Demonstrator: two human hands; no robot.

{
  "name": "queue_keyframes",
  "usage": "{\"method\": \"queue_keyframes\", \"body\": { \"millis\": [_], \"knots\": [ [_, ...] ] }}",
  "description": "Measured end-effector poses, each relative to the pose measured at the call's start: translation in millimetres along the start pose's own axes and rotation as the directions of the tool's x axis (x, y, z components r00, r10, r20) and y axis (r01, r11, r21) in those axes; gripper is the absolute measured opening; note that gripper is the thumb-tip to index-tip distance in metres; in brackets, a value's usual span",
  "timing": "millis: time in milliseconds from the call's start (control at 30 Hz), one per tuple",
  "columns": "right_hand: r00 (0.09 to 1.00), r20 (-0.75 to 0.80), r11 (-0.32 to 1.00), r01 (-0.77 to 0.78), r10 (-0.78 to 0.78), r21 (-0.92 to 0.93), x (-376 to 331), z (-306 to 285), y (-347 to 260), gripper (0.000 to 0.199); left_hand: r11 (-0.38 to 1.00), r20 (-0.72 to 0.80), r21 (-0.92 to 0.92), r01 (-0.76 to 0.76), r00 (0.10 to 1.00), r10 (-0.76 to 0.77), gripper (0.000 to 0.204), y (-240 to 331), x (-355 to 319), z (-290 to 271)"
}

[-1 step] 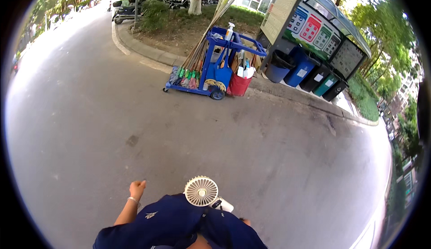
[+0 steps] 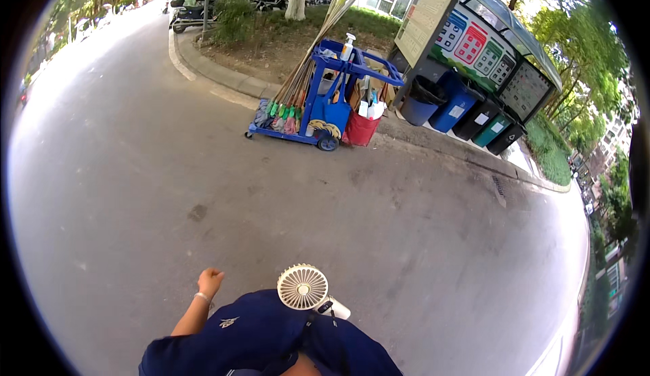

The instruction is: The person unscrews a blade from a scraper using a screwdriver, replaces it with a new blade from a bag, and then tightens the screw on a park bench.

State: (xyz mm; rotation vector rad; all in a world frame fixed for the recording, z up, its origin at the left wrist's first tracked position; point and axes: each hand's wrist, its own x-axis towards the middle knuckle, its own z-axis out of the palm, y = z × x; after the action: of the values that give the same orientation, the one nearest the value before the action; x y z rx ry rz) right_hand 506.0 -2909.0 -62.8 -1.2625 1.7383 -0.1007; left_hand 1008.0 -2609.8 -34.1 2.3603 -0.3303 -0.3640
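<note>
My left hand (image 2: 210,281) hangs over the grey road at the lower left, its fingers curled into a loose fist with nothing visible in it. A pale band circles that wrist. No part of my right hand shows. A white round fan (image 2: 302,288) with a slotted grille rests at the front of my dark blue shirt (image 2: 264,332). Ahead, apart from my hands, a blue cleaning cart (image 2: 313,95) stands by the kerb. It carries several long-handled mops (image 2: 288,113), a white spray bottle (image 2: 348,47), a blue bag (image 2: 332,112) and a red bag (image 2: 362,129).
Right of the cart, several waste bins, among them a blue bin (image 2: 452,103) and a green bin (image 2: 495,129), line up under a roofed notice board (image 2: 474,47). A kerb (image 2: 233,90) edges the planted bed. Parked scooters (image 2: 195,17) and a tree trunk (image 2: 298,0) are farther back.
My left hand has shifted slightly up and to the right. A sliver of my right hand at the lower edge has gone out of sight. The cart stands where it was.
</note>
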Motion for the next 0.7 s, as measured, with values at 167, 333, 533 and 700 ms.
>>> {"method": "queue_keyframes", "body": {
  "millis": [167, 333, 533, 700],
  "knots": [
    [0.998, 0.003, 0.998, -0.064, 0.064, 0.015, 47.1, 22.2, -87.6, 0.023, 0.932, 0.12, -0.055, -0.359, 0.924, 0.363, 0.033, 153.0, 165.3, 36.4],
    [0.998, 0.011, 0.997, -0.062, 0.063, -0.043, 126.3, 39.1, -171.9, 0.023, 0.82, 0.058, -0.114, -0.56, 0.82, 0.569, 0.033, 323.4, 283.1, 57.4],
    [0.991, 0.097, 0.967, 0.117, -0.097, -0.228, 248.2, 53.8, -337.2, 0.022, 0.885, 0.072, -0.125, -0.448, 0.886, 0.458, 0.034, 352.3, 390.7, 105.6],
    [0.961, 0.097, 0.9, 0.277, -0.26, -0.336, 372.8, 44.9, -534.3, 0.02, 0.963, 0.037, -0.222, -0.153, 0.986, 0.165, 0.044, 357.4, 470.0, 107.4]
  ]
}}
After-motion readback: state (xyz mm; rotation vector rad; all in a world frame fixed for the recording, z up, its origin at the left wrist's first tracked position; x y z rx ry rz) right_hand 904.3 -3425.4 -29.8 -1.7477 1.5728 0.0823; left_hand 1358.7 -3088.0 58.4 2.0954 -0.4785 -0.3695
